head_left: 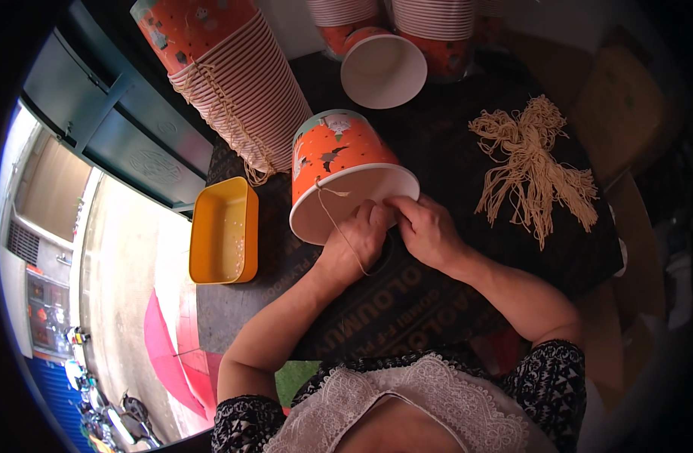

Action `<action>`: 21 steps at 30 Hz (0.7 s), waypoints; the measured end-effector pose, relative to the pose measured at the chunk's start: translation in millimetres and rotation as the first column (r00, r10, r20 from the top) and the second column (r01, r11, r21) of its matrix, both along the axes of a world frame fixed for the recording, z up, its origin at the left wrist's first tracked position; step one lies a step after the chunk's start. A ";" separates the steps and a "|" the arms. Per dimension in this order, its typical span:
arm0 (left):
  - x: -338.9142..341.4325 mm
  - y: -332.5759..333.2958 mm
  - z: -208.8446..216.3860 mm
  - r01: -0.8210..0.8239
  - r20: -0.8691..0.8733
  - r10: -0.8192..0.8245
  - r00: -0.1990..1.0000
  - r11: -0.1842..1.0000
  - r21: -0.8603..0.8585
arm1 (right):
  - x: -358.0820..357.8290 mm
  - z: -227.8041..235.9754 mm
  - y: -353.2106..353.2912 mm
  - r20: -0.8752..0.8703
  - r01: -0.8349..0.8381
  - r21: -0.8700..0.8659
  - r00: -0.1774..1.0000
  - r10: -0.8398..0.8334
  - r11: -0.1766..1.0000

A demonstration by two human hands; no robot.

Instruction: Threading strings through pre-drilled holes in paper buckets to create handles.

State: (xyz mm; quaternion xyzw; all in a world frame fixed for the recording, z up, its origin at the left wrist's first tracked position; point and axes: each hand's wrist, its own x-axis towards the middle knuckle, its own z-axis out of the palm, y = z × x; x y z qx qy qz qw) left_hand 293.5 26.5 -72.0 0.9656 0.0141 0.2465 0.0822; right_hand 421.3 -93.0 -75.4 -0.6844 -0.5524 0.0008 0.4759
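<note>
An orange paper bucket [339,155] with dark bat figures lies tilted on the black table, its white-rimmed mouth toward me. A thin tan string [339,226] is tied at the left side of the rim. It hangs across my left hand [360,238] and loops under it. My left hand's fingers are curled together at the mouth's lower right edge; what they pinch is hidden. My right hand [428,230] is closed on the right side of the rim, thumb and fingertips close to the left hand's.
A tall stack of orange buckets [237,94] with strings leans at the left, beside a yellow tray [244,234]. Tan strings [539,166] lie bundled at the right. Another bucket [382,72] lies behind, before wrapped stacks [434,23]. A doorway opens left.
</note>
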 end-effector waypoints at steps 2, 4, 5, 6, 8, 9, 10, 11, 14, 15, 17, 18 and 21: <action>0.0 1.6 -2.0 0.015 0.008 -0.015 1.000 1.000 -0.003 | 0.1 1.6 -0.6 -0.008 -0.005 -0.013 1.000 0.005 1.000; -0.1 2.5 -3.3 0.031 0.015 -0.030 0.999 1.000 -0.006 | 0.5 2.2 -0.7 -0.016 -0.010 -0.026 1.000 0.010 1.000; 0.5 2.7 -3.8 0.041 0.031 -0.041 0.999 0.999 0.003 | 1.2 2.0 -0.9 -0.014 -0.017 -0.023 1.000 0.016 1.000; 1.0 2.8 -4.2 0.051 0.047 -0.052 0.998 0.999 0.013 | 2.1 1.6 -1.1 -0.013 -0.023 -0.021 1.000 0.023 1.000; 0.6 1.4 -5.2 0.033 0.047 -0.033 0.998 0.999 -0.004 | 4.9 -1.8 -1.0 -0.014 -0.033 -0.013 0.999 0.032 0.999; 0.5 0.7 -5.3 0.012 0.048 -0.011 0.999 1.000 -0.021 | 6.1 -2.8 -1.1 -0.015 -0.045 -0.008 0.999 0.045 0.999; 0.9 0.6 -4.9 0.015 0.046 -0.014 0.999 1.000 -0.020 | 7.1 -2.6 -1.6 -0.017 -0.042 -0.006 0.999 0.042 0.999; 0.8 0.7 -4.8 0.022 0.052 -0.021 0.998 0.999 -0.023 | 7.5 -2.2 -2.2 -0.021 -0.054 -0.016 0.998 0.054 0.998; 0.2 2.0 -5.2 0.026 0.048 -0.026 0.998 1.000 -0.003 | 8.3 1.9 -2.9 -0.046 -0.087 -0.022 0.995 0.086 0.996; 0.2 2.6 -5.5 0.020 0.042 -0.021 0.999 1.000 0.020 | 8.3 3.5 -3.0 -0.062 -0.111 -0.019 0.992 0.110 0.994; 1.2 2.6 -5.0 0.040 0.053 -0.042 0.998 0.999 0.029 | 8.0 5.3 -4.0 -0.051 -0.113 -0.043 0.993 0.111 0.993; 1.6 2.6 -4.5 0.057 0.066 -0.060 0.996 0.998 0.038 | 8.0 5.7 -4.2 -0.037 -0.118 -0.068 0.993 0.115 0.991; 1.5 3.3 -3.3 0.064 0.090 -0.065 0.994 0.998 0.014 | 8.2 5.6 -4.2 -0.018 -0.124 -0.051 0.992 0.123 0.991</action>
